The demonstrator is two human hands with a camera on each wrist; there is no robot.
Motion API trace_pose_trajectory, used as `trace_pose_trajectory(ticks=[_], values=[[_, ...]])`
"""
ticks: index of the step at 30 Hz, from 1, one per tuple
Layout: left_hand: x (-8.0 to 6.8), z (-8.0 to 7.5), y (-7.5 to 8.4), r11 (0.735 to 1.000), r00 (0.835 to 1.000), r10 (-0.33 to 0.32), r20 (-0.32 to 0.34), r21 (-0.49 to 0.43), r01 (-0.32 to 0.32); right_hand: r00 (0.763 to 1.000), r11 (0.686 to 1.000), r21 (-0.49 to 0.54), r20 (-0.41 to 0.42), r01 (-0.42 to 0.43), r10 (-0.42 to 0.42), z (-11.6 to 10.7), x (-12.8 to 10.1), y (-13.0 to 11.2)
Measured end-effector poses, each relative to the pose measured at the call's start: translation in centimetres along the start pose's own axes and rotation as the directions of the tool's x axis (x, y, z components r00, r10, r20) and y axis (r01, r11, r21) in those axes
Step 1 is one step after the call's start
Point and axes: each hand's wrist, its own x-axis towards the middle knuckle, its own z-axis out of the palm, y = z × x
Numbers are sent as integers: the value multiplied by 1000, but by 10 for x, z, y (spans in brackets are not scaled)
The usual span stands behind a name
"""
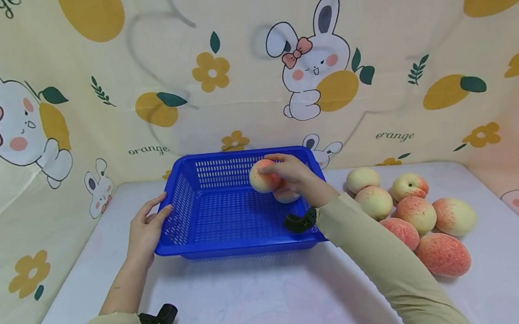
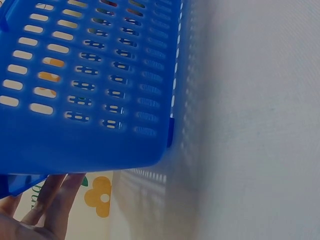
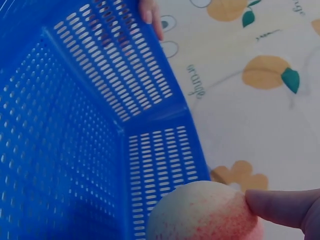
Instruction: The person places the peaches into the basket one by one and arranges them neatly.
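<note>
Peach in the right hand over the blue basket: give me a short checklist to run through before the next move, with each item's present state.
1. Right hand has a grip on the peach: ok, fingers curl over it.
2. Peach is above the inside of the blue basket, not past its rim: ok.
3. Left hand steadies the basket: ok, it rests on the left rim.
4. Room on the basket floor: ok, only one other peach shows, just below the hand.
5. Held peach clear of that one: cannot tell, the hand hides the gap.
6. Remaining peaches settled on the table: ok, grouped to the right.
</note>
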Motion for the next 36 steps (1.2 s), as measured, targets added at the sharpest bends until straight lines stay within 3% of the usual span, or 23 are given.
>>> trace_pose_trajectory(ticks=[12, 23, 36], values=[[0, 0, -1, 1000, 1000, -6, 7, -22, 7, 999, 995, -93, -50, -22, 18, 17, 13, 3], [0, 0, 1, 1000, 1000, 2, 9, -19, -2, 995, 996, -48, -59, -80, 78, 30, 23, 9], [-2, -1, 2, 1000, 1000, -11, 7, -26, 12, 994, 980, -175, -74, -95, 83, 36, 36, 18]])
